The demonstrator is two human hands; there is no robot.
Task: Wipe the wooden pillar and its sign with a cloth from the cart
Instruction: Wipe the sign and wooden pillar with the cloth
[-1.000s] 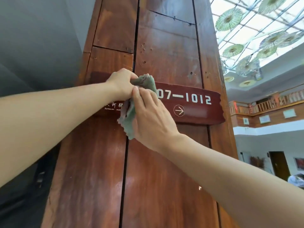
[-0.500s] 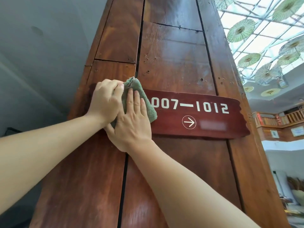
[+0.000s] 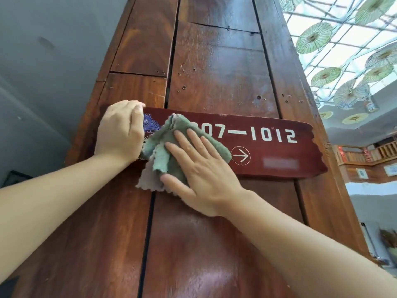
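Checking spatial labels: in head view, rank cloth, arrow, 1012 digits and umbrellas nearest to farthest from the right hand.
1. Cloth, under the right hand.
2. Arrow, just right of it.
3. 1012 digits, farther right.
4. Umbrellas, overhead, upper right.

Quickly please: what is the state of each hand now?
Left hand: curled round the sign's left end.
Right hand: open, pressing the green cloth flat.

Paper parasols (image 3: 314,37) hang under a bright glass roof (image 3: 345,23); grey wall (image 3: 53,61) left.

sign (image 3: 279,150): first digits behind cloth (image 3: 184,134) | lower-right text blurred | left end under left hand (image 3: 119,134)
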